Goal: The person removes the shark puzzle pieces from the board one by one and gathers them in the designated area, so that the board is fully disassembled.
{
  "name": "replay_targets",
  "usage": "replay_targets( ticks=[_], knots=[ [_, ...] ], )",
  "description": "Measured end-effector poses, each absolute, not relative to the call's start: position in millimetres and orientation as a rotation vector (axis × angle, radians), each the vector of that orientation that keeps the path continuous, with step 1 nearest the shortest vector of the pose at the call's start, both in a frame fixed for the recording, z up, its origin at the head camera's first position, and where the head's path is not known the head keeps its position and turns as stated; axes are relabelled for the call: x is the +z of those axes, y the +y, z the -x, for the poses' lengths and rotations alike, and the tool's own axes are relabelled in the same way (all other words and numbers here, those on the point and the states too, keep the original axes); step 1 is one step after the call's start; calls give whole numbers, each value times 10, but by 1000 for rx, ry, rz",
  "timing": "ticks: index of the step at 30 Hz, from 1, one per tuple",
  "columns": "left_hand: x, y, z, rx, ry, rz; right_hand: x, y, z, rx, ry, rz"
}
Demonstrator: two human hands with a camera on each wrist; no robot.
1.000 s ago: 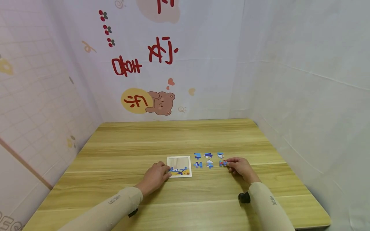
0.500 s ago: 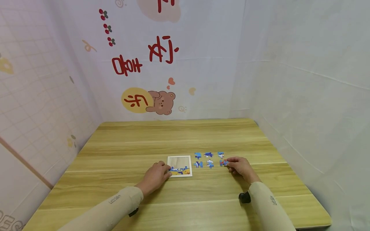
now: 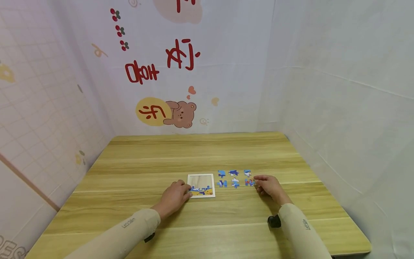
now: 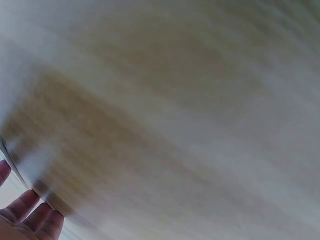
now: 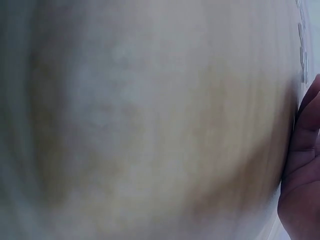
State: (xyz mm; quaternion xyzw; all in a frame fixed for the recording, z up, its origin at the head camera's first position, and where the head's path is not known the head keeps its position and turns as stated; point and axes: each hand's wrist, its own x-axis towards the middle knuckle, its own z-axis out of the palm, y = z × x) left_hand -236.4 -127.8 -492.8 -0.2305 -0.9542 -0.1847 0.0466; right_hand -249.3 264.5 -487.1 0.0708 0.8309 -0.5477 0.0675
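In the head view my left hand (image 3: 174, 198) rests at the left side of a white square puzzle frame (image 3: 214, 180), fingertips touching its border. The left wrist view shows the fingers (image 4: 49, 222) along the frame's edge. Blue and yellow sea-picture pieces (image 3: 202, 192) fill the frame's lower strip; its upper part shows bare wood-coloured backing. My right hand (image 3: 271, 187) pinches the right edge of a blue-and-red puzzle piece (image 3: 249, 182) lying flat on the table. In the right wrist view only part of the hand (image 5: 302, 165) appears, low at the tabletop.
More loose jigsaw pieces lie in two rows right of the frame, among them a dark blue one (image 3: 233, 173) and a light blue one (image 3: 235, 183). The wooden table (image 3: 194, 154) meets white fabric walls at the back and sides.
Both hands stay nearly in place. The right fingertips cover slightly less of the blue-and-red piece's right edge than before.
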Motion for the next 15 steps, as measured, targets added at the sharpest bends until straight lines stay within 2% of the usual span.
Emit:
replay_targets(
  ticks=[8, 15],
  knots=[
    [-4886, -1268, 2369, -550, -2944, 682, -4826, 2539, 2527, -1645, 2533, -221],
    [-4861, -1245, 2365, -567, -2938, 668, -4725, 2065, 2553, -1734, 2500, -127]
  ],
)
